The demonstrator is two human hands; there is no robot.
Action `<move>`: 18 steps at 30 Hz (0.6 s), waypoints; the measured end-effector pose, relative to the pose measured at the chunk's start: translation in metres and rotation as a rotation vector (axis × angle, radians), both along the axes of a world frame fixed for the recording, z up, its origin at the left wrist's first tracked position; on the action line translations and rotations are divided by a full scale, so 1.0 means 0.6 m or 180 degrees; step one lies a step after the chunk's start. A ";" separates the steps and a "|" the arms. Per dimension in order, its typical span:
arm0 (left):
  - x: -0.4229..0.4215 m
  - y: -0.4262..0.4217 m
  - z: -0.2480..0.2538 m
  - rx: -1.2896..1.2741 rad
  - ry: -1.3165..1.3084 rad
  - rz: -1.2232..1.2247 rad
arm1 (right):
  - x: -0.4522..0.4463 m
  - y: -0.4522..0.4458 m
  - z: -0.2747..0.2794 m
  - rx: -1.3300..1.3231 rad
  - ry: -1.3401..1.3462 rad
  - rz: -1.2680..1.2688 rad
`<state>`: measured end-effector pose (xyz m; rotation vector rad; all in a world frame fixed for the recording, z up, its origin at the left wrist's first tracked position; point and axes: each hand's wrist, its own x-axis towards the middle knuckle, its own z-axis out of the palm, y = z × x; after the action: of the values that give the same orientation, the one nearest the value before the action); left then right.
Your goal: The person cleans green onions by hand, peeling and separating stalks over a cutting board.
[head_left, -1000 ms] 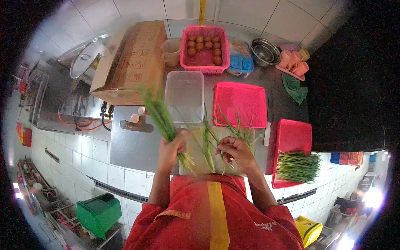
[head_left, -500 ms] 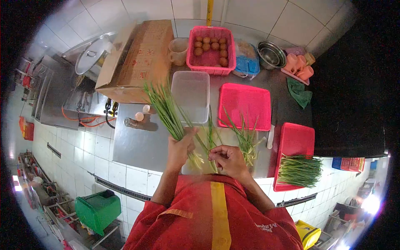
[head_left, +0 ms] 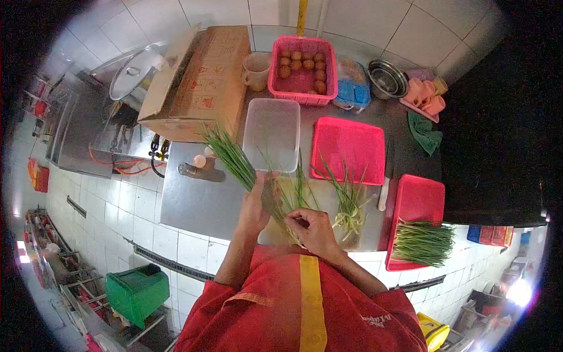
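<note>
My left hand is wrapped round a bunch of long green stalks, whose tips point up and to the left. Close on its right, my right hand is closed in a pinch at the pale lower ends of some stalks; exactly what lies between its fingertips is too small to make out. Under both hands is a pale cutting board. Loose green stalks with whitish ends lie on the board to the right. A knife with a white handle rests beside the board.
Behind the board stand a clear plastic container and a pink tray. A red tray at the right holds more stalks. Farther back are a cardboard box, a pink basket of round brown items and metal bowls.
My right hand has moved left and down, closer to my left hand. The bunch remains in my left hand, which has shifted slightly right. The whole view has shifted a little.
</note>
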<state>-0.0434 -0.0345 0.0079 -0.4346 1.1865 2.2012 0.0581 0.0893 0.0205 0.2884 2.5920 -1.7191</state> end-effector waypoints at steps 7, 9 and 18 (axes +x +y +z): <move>0.004 0.004 -0.002 0.0443 0.0128 -0.0215 | -0.004 -0.011 0.018 0.0125 0.0130 -0.0239; 0.007 0.008 -0.002 0.0397 0.0134 -0.0205 | -0.004 -0.013 0.018 0.0180 0.0201 -0.0285; 0.011 0.014 -0.001 0.0604 0.0033 -0.0073 | -0.005 -0.017 0.002 0.0148 0.0125 -0.0578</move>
<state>-0.0367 -0.0258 0.0075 -0.3293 0.9713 2.2726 0.0553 0.0794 0.0215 0.5112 2.7128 -1.7348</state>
